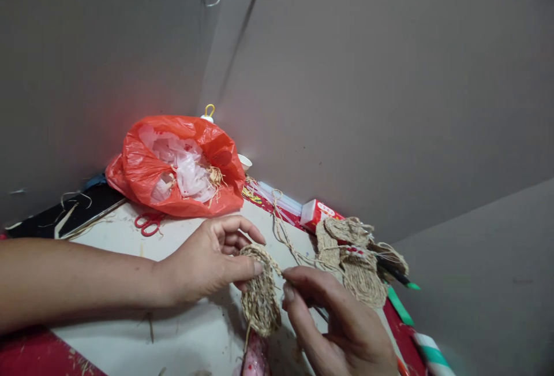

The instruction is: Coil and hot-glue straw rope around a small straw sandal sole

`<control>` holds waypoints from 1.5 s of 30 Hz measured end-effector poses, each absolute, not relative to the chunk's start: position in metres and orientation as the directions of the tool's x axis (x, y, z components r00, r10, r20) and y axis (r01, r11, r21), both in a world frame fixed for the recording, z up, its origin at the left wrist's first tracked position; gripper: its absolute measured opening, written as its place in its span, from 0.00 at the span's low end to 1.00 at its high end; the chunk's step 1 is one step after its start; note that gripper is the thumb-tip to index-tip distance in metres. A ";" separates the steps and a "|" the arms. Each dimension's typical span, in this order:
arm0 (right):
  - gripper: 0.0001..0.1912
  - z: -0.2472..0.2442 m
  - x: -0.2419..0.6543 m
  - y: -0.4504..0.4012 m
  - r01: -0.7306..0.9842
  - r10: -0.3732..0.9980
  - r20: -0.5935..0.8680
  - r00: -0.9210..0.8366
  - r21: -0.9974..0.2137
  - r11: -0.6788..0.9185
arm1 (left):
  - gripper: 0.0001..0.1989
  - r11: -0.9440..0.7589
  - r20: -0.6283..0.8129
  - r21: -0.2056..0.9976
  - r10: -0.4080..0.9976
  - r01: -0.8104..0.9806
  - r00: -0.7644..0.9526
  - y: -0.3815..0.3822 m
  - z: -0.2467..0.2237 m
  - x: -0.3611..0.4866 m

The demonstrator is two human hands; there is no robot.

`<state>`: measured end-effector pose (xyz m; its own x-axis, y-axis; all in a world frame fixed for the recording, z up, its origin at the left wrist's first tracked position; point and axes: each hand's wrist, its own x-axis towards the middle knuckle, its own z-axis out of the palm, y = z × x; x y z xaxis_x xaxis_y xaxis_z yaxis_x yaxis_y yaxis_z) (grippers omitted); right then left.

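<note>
An oval piece of coiled straw braid (261,306), shaped like a small shoe sole, hangs from my left hand (219,260). The thumb presses on its face near the top, while the other fingers curl around behind. My right hand (333,318) is closed in a pinch at the oval's right edge, on a strand of straw braid (277,269) coming off it. Part of that strand is hidden by the fingertips. A pink object (256,356), partly cut off by the frame, lies just below the oval piece.
An open red plastic bag (173,205) with white plastic and straw scraps stands at the back left. Red-handled scissors (149,224) lie before it. To the right are stacked straw soles (363,278) beside a red-and-white box (318,214). Grey walls (367,104) rise behind the white tabletop (182,335).
</note>
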<state>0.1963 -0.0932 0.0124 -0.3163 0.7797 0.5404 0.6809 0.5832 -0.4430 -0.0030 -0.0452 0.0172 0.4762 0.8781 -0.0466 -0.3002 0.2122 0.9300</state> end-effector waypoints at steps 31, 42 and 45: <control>0.10 0.026 0.179 -0.099 0.230 0.994 -0.112 0.016 -0.967 -0.113 | 0.11 0.193 -0.094 0.971 0.849 -0.139 0.521 -0.044 0.013 -0.003; 0.08 0.018 0.180 -0.109 0.345 0.998 0.058 0.022 -0.938 0.047 | 0.09 0.163 -0.059 0.973 0.859 -0.162 0.509 -0.043 0.012 -0.005; 0.08 0.017 0.179 -0.110 0.341 0.998 0.053 0.017 -0.939 0.044 | 0.10 0.169 -0.074 0.975 0.860 -0.145 0.505 -0.043 0.011 -0.005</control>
